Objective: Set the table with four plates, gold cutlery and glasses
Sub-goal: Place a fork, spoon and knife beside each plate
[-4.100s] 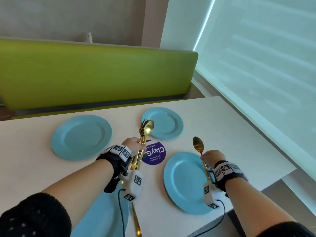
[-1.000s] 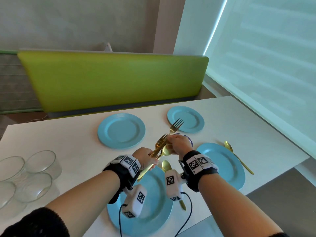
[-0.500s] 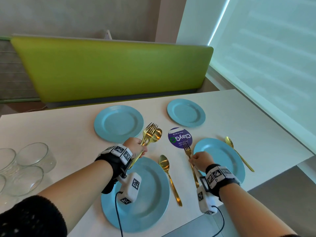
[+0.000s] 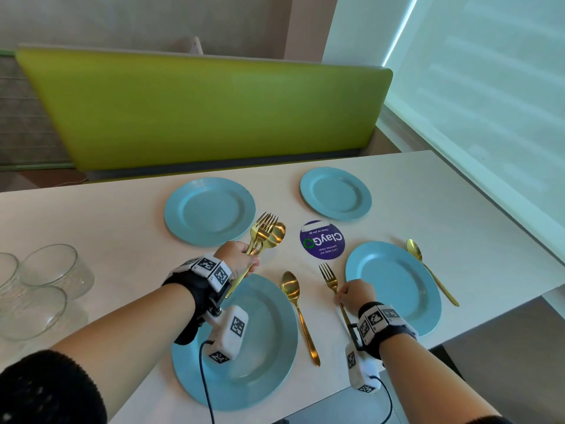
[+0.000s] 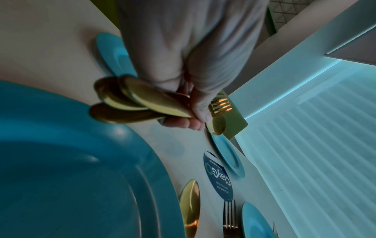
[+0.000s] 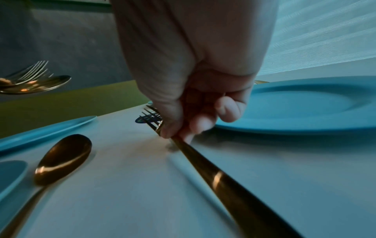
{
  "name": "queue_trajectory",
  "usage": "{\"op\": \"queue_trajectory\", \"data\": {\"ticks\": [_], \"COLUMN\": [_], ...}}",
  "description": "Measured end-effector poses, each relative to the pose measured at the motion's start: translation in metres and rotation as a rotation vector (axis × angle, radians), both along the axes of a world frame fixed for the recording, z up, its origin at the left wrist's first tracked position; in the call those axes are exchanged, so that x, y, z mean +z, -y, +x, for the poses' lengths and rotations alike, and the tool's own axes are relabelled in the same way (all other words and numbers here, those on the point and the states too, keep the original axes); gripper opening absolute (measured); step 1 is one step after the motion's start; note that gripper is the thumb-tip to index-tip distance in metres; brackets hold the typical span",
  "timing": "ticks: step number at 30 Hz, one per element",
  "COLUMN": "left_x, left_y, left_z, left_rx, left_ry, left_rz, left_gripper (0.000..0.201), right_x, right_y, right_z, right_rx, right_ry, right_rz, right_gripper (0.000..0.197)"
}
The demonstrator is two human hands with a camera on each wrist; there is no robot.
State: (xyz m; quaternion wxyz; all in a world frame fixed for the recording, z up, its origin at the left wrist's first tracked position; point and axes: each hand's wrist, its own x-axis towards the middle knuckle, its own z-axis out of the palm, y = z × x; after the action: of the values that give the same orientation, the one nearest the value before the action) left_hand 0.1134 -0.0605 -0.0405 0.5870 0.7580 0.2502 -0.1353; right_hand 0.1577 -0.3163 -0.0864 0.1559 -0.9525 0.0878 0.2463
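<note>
Right hand [image 4: 354, 293] pinched slim gold metal fork [image 4: 330, 278], just left of round blue plate [image 4: 394, 286]; left hand [image 4: 240, 260] clutched gold cutlery bundle [image 4: 266, 234]; loose fistful could've slipped, fork skewed on release.

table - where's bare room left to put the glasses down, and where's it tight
Bare tabletop lies between the glasses and the far left plate, and right of the far right plate. It is crowded between the two near plates, where a spoon, a fork and the right hand sit.
</note>
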Motion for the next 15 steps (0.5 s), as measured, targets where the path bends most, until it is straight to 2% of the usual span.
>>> {"op": "queue_trajectory", "data": {"ticks": [4,15], "left_x": [-0.001,-0.0025], "left_y": [-0.0009,0.0043], "left_z": [0.0004,0.0064], "left_rx": [0.004,0.012], "left_ry": [-0.001,0.003], "left_rz": [-0.004,-0.033], "left_gripper": [0.018,0.017], "right_x": [-0.0012,0.0005], "right_y": [0.0005,0.006], "right_z": [0.0003,0.0042], "right_rx": [-0.014,-0.047], "right_ry": [0.039,0.133], "right_rz": [-0.015,-0.141], "right_gripper": [0.01,0.03]}}
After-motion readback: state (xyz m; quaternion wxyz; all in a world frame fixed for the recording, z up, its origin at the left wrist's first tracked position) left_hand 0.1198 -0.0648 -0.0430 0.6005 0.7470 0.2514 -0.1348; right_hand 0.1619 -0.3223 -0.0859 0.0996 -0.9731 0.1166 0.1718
